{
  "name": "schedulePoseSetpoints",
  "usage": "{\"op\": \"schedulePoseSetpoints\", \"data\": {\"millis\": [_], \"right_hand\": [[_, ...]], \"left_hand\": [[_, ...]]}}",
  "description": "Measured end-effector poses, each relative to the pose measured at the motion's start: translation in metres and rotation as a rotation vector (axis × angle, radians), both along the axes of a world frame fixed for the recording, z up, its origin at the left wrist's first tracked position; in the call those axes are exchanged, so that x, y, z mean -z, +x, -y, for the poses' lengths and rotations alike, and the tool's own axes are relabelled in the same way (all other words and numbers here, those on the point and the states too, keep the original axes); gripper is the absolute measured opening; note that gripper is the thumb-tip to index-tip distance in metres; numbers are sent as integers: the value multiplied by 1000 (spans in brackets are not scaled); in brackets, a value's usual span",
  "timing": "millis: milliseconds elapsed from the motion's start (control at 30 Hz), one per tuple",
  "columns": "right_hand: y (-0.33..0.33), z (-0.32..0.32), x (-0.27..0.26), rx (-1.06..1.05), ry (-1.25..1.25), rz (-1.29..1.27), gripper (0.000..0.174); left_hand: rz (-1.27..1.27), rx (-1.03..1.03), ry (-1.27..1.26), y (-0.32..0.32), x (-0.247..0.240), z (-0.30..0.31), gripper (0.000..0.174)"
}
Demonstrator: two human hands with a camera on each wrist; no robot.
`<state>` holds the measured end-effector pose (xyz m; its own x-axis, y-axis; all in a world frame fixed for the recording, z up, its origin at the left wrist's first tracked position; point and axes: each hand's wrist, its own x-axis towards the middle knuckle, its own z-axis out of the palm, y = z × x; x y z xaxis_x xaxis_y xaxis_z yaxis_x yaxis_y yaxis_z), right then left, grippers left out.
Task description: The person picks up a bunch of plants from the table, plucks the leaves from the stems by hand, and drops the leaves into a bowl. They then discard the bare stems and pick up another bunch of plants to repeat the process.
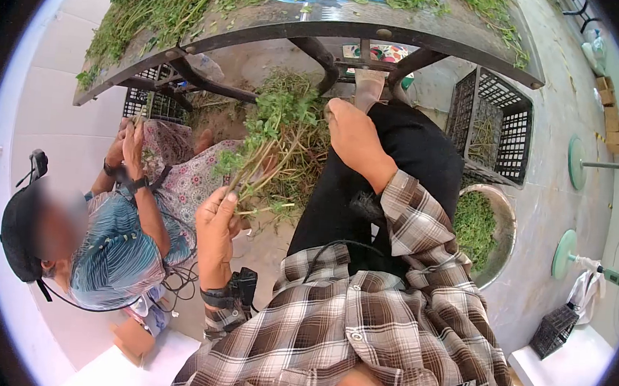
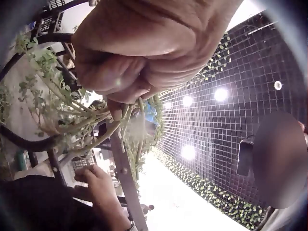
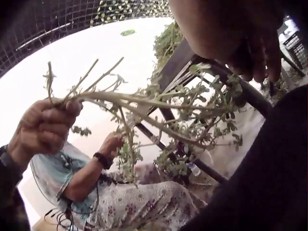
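In the head view my left hand point(image 1: 215, 222) pinches the stem ends of a leafy green bunch point(image 1: 262, 147), thumb against fingers, with the leaves pointing up and away. The left wrist view shows that hand point(image 2: 144, 48) from close by, curled round the stems point(image 2: 101, 120). My right hand point(image 1: 360, 140) is over my thigh, to the right of the bunch and apart from the stems; its fingers point(image 3: 262, 57) hang loosely bent with nothing seen in them. Behind the bunch, a heap of cut stems point(image 1: 299, 181) lies low between table and legs.
A metal-edged table point(image 1: 364, 33) heaped with greens crosses the top. At the right stand a black crate point(image 1: 514, 139) and a round basin point(image 1: 507, 235) holding leaves. Another person point(image 1: 115, 251) sits at the left, and green round stands point(image 1: 577, 162) are farther right.
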<state>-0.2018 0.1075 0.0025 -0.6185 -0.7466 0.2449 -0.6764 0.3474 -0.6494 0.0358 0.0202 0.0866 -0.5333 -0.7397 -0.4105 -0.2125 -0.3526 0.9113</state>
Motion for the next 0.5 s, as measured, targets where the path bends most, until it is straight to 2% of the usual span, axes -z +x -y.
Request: {"op": "schedulePoseSetpoints", "data": {"millis": [67,100,200,267,333,500], "right_hand": [[4,-1,-9,-231,-236,408,19],[5,0,-6,-327,-291,385,26],[20,1,-14,-446,-304,230,22],[26,-3,-22,-473,-211,249,25],[29,-2,-25,-545,-73,90,27],[31,1,-13,-564,1,-47,24]], "left_hand": [[75,4,-24,-2,-5,-5,24],[74,2,-24,-1,-4,-4,24],[48,53,10,0,0,-3,23],[81,86,-3,-2,-2,-4,21],[96,104,-3,-1,-1,-3,20],[149,174,-15,3,1,1,21]]}}
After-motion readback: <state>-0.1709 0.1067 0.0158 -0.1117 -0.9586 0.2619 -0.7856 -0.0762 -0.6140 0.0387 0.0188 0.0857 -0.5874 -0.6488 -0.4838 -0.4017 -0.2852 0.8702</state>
